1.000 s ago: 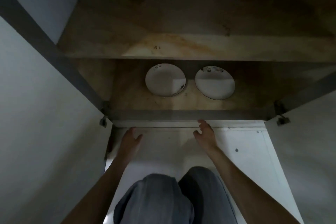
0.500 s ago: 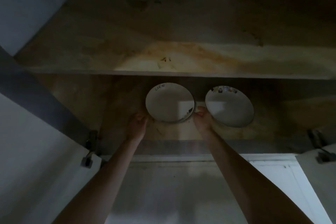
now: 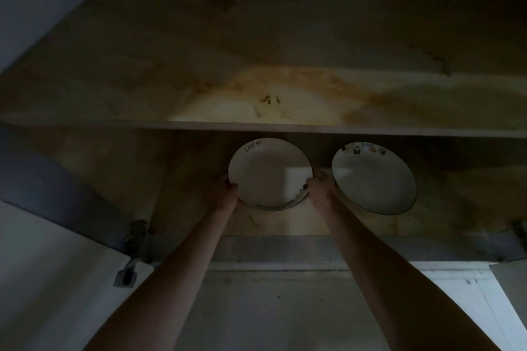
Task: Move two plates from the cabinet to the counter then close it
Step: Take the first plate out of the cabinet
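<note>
Two white plates lie side by side on the lower wooden shelf point(image 3: 271, 225) of the open cabinet. The left plate point(image 3: 265, 171) has dark lettering near its far rim. My left hand point(image 3: 225, 194) grips its left edge and my right hand point(image 3: 320, 188) grips its right edge, fingers curled around the rim. The right plate point(image 3: 373, 179), with small pictures along its far rim, rests just right of my right hand and nothing holds it.
An upper wooden shelf point(image 3: 285, 124) overhangs the plates closely. The left cabinet door point(image 3: 57, 265) swings open with its hinge point(image 3: 137, 239) beside my left forearm. A white surface point(image 3: 470, 288) lies below the cabinet. The scene is dim.
Both hands rose from below the cabinet into the lower shelf and closed on the two sides of the left plate. The view tilted upward toward the shelves.
</note>
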